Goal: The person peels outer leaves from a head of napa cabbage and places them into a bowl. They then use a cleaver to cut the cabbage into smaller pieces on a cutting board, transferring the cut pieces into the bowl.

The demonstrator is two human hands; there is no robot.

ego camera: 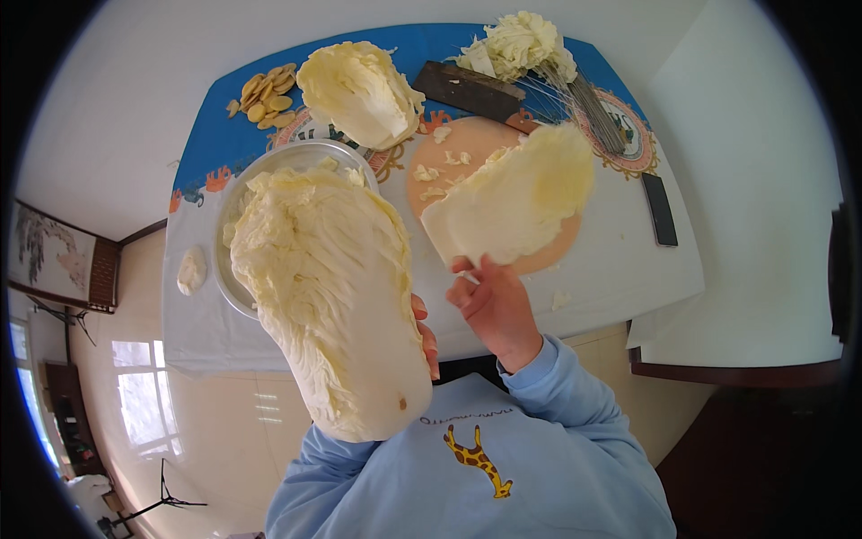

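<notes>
A large Chinese cabbage is held up in front of me, its white base toward my body. My left hand grips it from behind; only some fingers show at its right side. A loose cabbage leaf, slightly blurred, lies over or just above the round cutting board. At the leaf's lower edge is my right hand, fingers bent, with a small white bit by the fingertips. Whether they grip the leaf is unclear. Behind the cabbage, a metal bowl is partly hidden.
A cleaver lies beyond the board, beside cabbage pieces and a bundle of thin strands. Another cabbage portion sits near yellowish slices. At right is a dark phone-like slab; at left, a pale lump.
</notes>
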